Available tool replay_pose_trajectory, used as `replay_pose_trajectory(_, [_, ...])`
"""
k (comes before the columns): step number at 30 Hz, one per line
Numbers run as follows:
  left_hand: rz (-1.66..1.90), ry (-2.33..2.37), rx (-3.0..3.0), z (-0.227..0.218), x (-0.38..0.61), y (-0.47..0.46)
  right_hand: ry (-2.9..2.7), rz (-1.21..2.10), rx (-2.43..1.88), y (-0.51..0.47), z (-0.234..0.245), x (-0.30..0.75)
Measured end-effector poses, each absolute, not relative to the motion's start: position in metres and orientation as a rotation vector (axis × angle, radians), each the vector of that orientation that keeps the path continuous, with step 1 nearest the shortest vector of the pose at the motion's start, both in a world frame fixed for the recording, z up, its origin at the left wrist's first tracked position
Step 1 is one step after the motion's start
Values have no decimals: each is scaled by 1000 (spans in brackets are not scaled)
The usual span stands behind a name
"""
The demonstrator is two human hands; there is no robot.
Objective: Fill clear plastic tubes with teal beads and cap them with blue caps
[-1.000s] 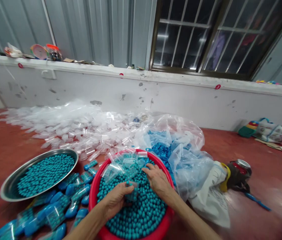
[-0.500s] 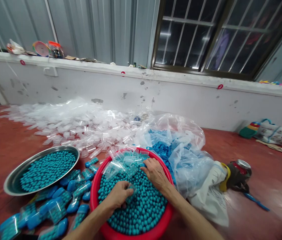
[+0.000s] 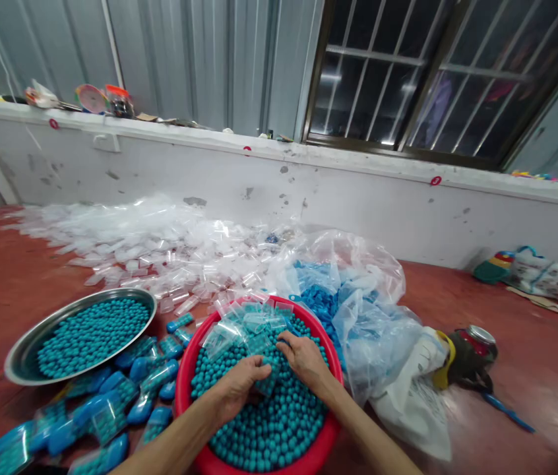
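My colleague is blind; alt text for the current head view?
A person's left hand holds a clear container over a red tub of teal beads, the right hand close by. Blue-capped containers and a metal bowl of beads lie left.

Workshop: bulk beads (image 3: 265,443), heaped cases (image 3: 160,247)

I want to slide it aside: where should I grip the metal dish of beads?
Probably by the left rim of the metal dish, coming from the left: it flares outward with bare metal between it and the beads, while blue-capped packs crowd the lower-right edge.
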State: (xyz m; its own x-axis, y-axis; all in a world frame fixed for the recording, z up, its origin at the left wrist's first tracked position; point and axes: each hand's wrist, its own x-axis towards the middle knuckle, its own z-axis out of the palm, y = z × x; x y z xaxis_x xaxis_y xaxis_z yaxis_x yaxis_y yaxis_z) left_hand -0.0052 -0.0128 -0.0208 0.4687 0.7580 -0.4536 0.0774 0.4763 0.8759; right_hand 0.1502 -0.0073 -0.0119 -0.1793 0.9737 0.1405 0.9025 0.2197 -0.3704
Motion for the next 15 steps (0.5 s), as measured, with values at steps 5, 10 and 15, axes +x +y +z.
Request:
replay_pose_trajectory(5, [625, 798, 938, -22, -18, -20, -2096, 215, -1737, -13, -15, 151])
replay_pose_trajectory(10, [621, 827, 1014, -32, -15, -24, -2127, 745, -1423, -23, -4, 150])
replay_pose_trajectory(15, [682, 871, 1178, -30, -18, -25, -2108, 996, -1194, -30, 9, 155])
